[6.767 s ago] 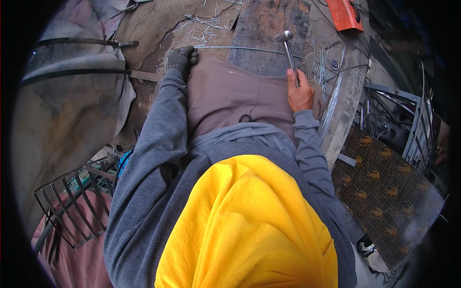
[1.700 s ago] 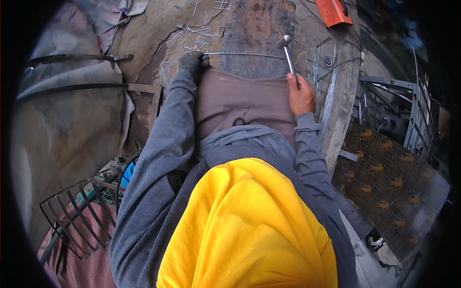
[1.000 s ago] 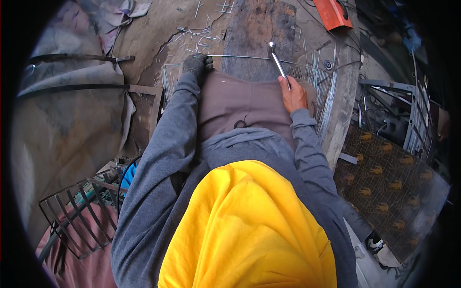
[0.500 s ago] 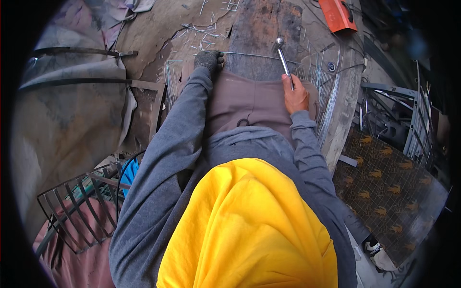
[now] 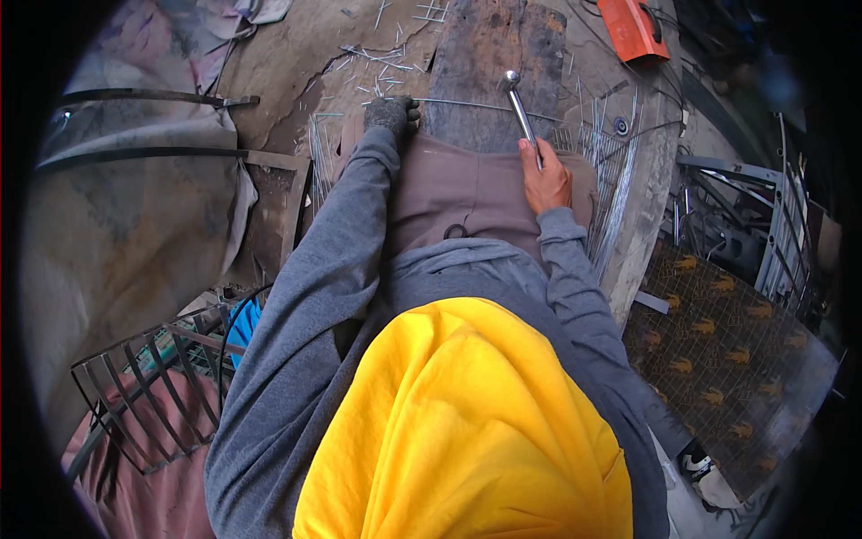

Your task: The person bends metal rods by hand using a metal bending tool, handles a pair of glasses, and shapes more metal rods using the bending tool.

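Note:
My left hand [image 5: 391, 114], in a dark grey glove, is closed on a thin metal rod [image 5: 485, 105]. From the hand the rod runs rightward across a worn wooden board [image 5: 498, 45] and bends slightly down at its far right. My bare right hand [image 5: 548, 180] grips a hammer [image 5: 521, 113] by its shiny metal handle. The hammer's head points away from me over the board and appears above the rod; I cannot tell whether it touches anything. Short cut pieces of wire [image 5: 382, 58] lie scattered beyond my left hand.
Bundles of long thin rods [image 5: 615, 180] lie to my right. An orange metal piece [image 5: 628, 29] sits at the far right. A dark patterned sheet [image 5: 718, 359] is lower right, near a metal frame [image 5: 772, 225]. A barred black rack [image 5: 153, 386] stands at left.
My right hand and the hammer have shifted slightly left, the hammer head moving left across the board. My left hand stays nearly in place on the rod.

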### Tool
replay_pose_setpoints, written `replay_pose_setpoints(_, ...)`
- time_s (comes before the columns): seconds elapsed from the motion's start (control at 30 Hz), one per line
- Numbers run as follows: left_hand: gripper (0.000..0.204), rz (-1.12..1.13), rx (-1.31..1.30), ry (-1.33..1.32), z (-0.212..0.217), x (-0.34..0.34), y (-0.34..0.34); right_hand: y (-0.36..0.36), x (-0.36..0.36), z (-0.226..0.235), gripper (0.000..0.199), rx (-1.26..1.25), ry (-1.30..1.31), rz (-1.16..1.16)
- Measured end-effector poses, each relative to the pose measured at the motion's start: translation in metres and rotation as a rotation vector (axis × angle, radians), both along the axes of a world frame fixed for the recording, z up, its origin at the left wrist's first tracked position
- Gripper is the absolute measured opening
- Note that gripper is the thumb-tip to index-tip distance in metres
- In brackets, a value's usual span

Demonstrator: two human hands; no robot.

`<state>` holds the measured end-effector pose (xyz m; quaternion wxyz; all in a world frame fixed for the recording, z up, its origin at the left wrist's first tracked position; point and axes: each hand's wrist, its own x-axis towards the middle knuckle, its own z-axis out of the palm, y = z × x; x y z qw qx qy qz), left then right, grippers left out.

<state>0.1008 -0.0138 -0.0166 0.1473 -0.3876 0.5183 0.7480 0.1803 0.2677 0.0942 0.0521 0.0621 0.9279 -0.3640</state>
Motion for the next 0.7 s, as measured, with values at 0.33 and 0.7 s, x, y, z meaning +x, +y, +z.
replay_pose_setpoints(0.33,0.013,0.046,-0.025,0.016,-0.003,-0.003,0.006,0.0,0.003,0.001,0.042,-0.029,-0.011,0.012)
replay_pose_setpoints(0.7,0.012,0.035,-0.238,0.004,-0.015,-0.001,0.016,-0.005,0.002,-0.006,0.043,-0.008,-0.08,0.024)
